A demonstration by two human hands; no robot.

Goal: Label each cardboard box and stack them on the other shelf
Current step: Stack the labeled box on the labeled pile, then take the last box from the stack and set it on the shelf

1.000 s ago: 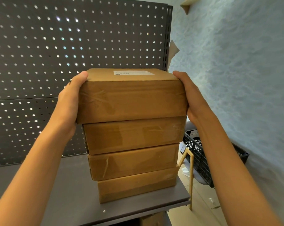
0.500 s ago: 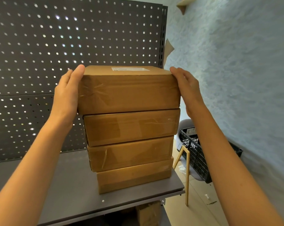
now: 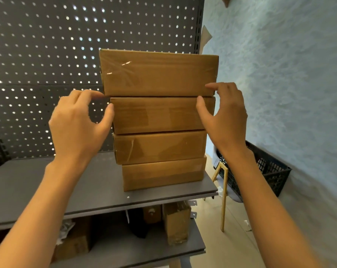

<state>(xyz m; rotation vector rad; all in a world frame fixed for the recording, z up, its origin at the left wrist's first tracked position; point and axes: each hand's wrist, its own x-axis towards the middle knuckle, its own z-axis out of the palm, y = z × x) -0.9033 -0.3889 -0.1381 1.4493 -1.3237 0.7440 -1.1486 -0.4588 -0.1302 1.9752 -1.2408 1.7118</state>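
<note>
Beside stacked boxes [image 3: 158,120] (four), both hands loose.

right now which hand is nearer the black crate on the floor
Right. The right hand is at the stack's right edge, up and left of the black crate. The left hand is beyond the boxes' far side.
</note>
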